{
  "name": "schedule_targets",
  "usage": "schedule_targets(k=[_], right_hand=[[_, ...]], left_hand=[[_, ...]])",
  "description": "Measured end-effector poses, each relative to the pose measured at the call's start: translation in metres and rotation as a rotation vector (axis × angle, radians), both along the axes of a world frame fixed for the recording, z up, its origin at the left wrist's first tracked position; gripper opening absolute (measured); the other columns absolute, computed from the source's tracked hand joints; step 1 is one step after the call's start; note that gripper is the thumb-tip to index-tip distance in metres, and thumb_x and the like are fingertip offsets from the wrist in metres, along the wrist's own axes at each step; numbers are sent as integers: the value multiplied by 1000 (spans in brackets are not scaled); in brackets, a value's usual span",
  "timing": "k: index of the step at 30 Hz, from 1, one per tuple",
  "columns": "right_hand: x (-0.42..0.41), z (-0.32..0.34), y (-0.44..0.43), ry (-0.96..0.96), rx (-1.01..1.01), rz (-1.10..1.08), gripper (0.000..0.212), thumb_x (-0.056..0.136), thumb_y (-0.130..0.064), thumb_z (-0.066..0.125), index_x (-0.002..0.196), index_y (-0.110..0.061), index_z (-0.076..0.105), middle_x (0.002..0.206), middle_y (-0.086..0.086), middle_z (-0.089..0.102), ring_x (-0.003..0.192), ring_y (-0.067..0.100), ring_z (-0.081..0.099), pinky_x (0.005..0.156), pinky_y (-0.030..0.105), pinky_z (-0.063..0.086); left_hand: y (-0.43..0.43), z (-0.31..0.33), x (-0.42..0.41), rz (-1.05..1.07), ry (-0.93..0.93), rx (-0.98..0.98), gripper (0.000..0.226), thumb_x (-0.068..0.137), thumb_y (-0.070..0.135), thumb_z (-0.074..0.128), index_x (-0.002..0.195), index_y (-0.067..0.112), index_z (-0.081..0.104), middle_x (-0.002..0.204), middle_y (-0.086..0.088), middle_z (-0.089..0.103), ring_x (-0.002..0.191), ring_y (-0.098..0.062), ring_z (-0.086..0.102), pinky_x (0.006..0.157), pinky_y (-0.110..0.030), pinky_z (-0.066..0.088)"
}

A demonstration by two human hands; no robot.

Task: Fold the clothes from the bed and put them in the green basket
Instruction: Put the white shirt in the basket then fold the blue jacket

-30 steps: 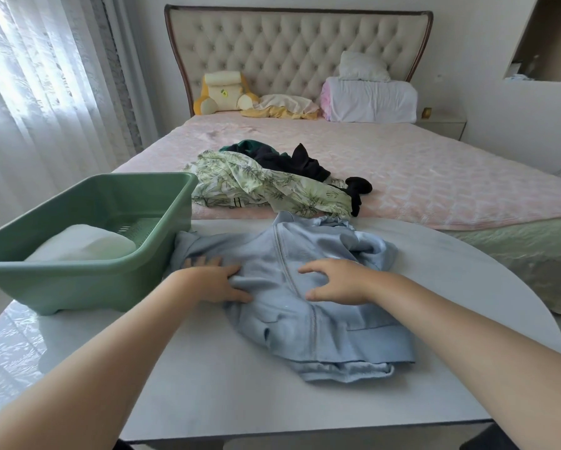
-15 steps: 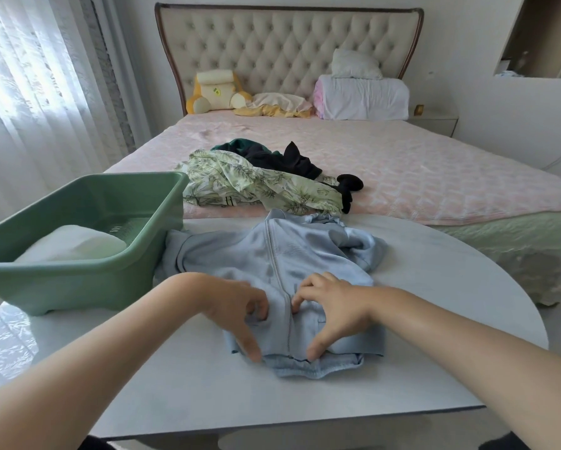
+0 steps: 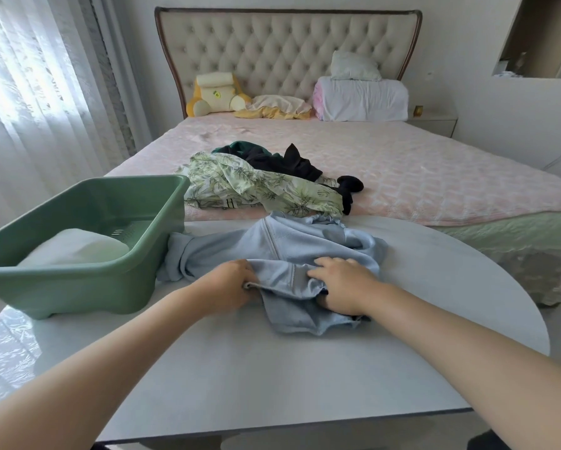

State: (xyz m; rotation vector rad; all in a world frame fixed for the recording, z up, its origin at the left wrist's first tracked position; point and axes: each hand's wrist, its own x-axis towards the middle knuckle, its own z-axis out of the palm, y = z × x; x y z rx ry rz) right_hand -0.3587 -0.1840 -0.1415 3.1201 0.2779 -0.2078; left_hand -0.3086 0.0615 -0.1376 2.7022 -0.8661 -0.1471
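A light blue zip jacket (image 3: 282, 248) lies on the round white table (image 3: 272, 368), its bottom hem lifted and turned up toward the collar. My left hand (image 3: 230, 284) grips the hem at its left end. My right hand (image 3: 344, 284) grips the hem's right end, fingers curled over the cloth. The green basket (image 3: 87, 280) stands on the table's left side with a folded white garment (image 3: 74, 248) inside. On the bed (image 3: 418, 177) behind lie a leaf-print garment (image 3: 253, 186) and dark clothes (image 3: 279, 160).
A black sock (image 3: 349, 188) lies beside the pile. Pillows (image 3: 360, 97) and a yellow cushion (image 3: 217, 94) sit at the headboard. Sheer curtains (image 3: 29, 92) hang on the left. A white wall and cabinet stand at the right.
Both hands slid from the jacket's chest down to its bottom hem, took hold of it, and have lifted it up toward the collar, doubling the jacket over.
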Motion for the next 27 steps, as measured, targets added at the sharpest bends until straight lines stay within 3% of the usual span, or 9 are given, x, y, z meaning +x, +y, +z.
schedule_targets(k=[2, 4, 8, 12, 14, 16, 18, 22, 27], right_hand=[[2, 4, 0, -84, 134, 17, 43, 90, -29, 56, 133, -29, 61, 137, -4, 53, 128, 22, 48, 106, 41, 39], [3, 8, 3, -160, 229, 19, 19, 91, -24, 51, 98, -24, 69, 111, -4, 64, 108, 24, 58, 90, 42, 47], [7, 22, 6, -246, 437, -44, 26, 85, -11, 49, 61, -17, 42, 67, 7, 56, 69, 29, 54, 62, 47, 42], [-2, 32, 5, -6, 519, 32, 27, 75, 1, 49, 59, -18, 41, 59, -1, 42, 58, 16, 40, 58, 38, 30], [-10, 31, 7, 183, 496, 55, 29, 78, -2, 50, 75, -24, 69, 58, -12, 54, 61, 8, 52, 61, 28, 43], [-15, 29, 9, 362, 536, 67, 36, 80, -9, 53, 96, -29, 79, 71, -11, 70, 67, 0, 56, 67, 18, 45], [-15, 26, 12, 444, 611, 93, 30, 85, -17, 60, 102, -31, 80, 79, -7, 74, 75, 2, 59, 77, 22, 46], [-11, 29, 8, 431, 706, 62, 21, 93, -18, 67, 110, -23, 78, 98, -11, 77, 96, 5, 68, 89, 25, 49], [-6, 39, -9, 71, 371, -55, 36, 77, 5, 47, 72, -20, 72, 67, -10, 65, 62, 3, 54, 58, 20, 41]], left_hand=[[2, 3, 3, 142, 80, -189, 16, 94, 20, 61, 90, 10, 73, 92, -6, 70, 89, -27, 62, 77, -36, 47], [3, 8, 8, 289, 161, -404, 18, 94, 14, 54, 94, 8, 71, 89, -11, 72, 87, -31, 64, 76, -38, 50], [6, 38, 8, 368, 104, -614, 25, 80, 16, 44, 86, 10, 67, 72, -4, 66, 68, -19, 54, 62, -28, 42], [21, 62, -1, 206, 334, -172, 19, 70, 14, 54, 83, 17, 67, 73, 1, 64, 70, -17, 57, 62, -23, 45], [29, 64, -5, 176, 681, 60, 42, 48, 33, 61, 85, 14, 65, 75, -4, 60, 64, -23, 52, 62, -26, 43], [31, 58, -10, 170, 872, 189, 57, 55, 48, 62, 101, 15, 72, 83, -3, 68, 68, -25, 58, 74, -30, 50], [23, 47, -15, 126, 717, 240, 50, 73, 58, 60, 105, 21, 73, 96, -1, 76, 80, -22, 66, 89, -35, 51], [-4, 37, -38, -25, 326, 132, 46, 74, 76, 62, 96, 35, 61, 98, 15, 66, 89, -8, 62, 88, -33, 51], [-34, 21, -68, -258, 267, 230, 81, 64, 71, 76, 129, 40, 39, 122, 15, 47, 110, -9, 49, 97, -33, 46]])
